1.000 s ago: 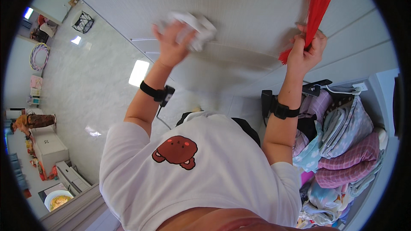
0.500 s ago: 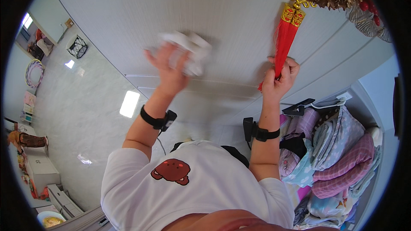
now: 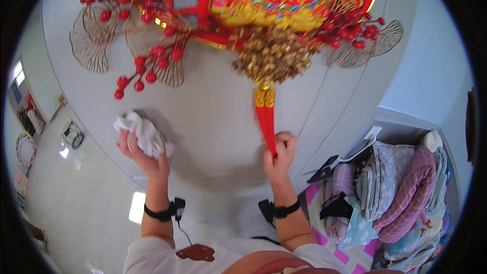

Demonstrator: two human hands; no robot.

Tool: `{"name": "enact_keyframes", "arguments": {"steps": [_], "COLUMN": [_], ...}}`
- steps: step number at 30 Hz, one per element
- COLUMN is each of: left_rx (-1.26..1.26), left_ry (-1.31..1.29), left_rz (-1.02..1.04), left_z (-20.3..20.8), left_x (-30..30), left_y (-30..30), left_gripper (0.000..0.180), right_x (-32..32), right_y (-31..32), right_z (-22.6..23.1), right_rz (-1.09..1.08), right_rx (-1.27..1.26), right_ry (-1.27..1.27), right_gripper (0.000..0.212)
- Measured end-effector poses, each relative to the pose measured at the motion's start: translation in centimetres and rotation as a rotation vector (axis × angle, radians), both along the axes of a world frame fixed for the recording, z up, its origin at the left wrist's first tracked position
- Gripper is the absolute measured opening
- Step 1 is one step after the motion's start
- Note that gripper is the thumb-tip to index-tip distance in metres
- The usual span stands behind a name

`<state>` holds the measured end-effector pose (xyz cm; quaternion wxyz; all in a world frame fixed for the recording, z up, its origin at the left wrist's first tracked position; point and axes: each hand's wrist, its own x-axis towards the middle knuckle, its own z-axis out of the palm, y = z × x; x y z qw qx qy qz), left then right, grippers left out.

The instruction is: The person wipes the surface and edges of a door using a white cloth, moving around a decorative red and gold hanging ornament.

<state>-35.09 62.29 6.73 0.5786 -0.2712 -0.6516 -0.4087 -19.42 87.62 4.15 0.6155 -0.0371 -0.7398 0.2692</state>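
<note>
While the left hand (image 3: 147, 160) has its fingers bent over a crumpled white cloth (image 3: 144, 134), grasping it against a pale panel (image 3: 213, 122), the right hand (image 3: 280, 160) has its fingers curled around the lower end of a red tassel (image 3: 267, 129). The cloth bulges out above the left fingers and to their right, toward the thumb; whether every fingertip presses on it I cannot tell. From the right fingers the tassel runs upward, slightly to the left, to its two gold caps, and its tip goes into the curled grip. Straight above those caps, well above the right fingers, hangs a gold cluster (image 3: 276, 56), and beyond it a red and gold ornament (image 3: 213, 12) reaches the upper edge of the view. Above the left fingers, apart from them, red berries (image 3: 139, 76) hang beside wiry leaf shapes (image 3: 91, 40). Below the fingers of each hand, a black strap with a small device circles the forearm. To the right of the right fingers and lower down lies a pile of folded bedding (image 3: 406, 195); well left of the left fingers, a black-framed basket (image 3: 72, 133) stands on the glossy floor (image 3: 91, 203)
</note>
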Motion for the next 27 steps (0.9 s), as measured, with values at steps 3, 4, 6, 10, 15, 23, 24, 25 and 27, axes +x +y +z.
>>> {"name": "enact_keyframes", "arguments": {"steps": [3, 4, 6, 10, 15, 23, 24, 25, 27], "left_rx": [-0.28, -0.262, -0.396, -0.359, -0.269, -0.284, -0.28, -0.286, -0.27], "left_ry": [0.077, 0.1, 0.101, 0.091, 0.033, 0.094, 0.092, 0.089, 0.078], "left_rz": [0.018, 0.024, 0.026, 0.001, -0.032, 0.02, 0.023, 0.029, 0.027], "left_z": [-1.5, -1.7, -2.4, -2.8, -3.5, -3.5, -3.4, -3.4, -3.6], "left_x": [1.3, 1.4, 1.8, 1.9, 2.3, 2.4, 2.5, 2.6, 2.9], "left_y": [1.4, 1.7, 2.6, 3.2, 3.4, 4.5, 4.8, 5.0, 5.5], "left_gripper": [0.058, 0.058, 0.056, 0.054, 0.051, 0.058, 0.06, 0.06, 0.059], "right_x": [0.1, 0.0, 0.0, 0.1, -0.1, 0.0, 0.0, 0.1, 0.0], "right_y": [0.6, 0.5, 0.8, 0.7, 1.0, 1.4, 1.6, 1.8, 2.1], "right_z": [0.1, 0.1, 0.0, 0.1, -0.4, -0.2, -0.4, -0.7, -0.8], "right_rz": [-0.036, -0.023, -0.019, -0.021, -0.002, 0.077, 0.082, 0.095, 0.119], "right_rx": [0.082, 0.088, 0.084, 0.083, 0.062, 0.071, 0.066, 0.074, 0.079], "right_ry": [0.046, 0.049, 0.063, 0.097, 0.103, 0.156, 0.155, 0.155, 0.151], "right_gripper": [0.015, 0.014, 0.013, 0.011, 0.011, 0.015, 0.015, 0.015, 0.016]}}
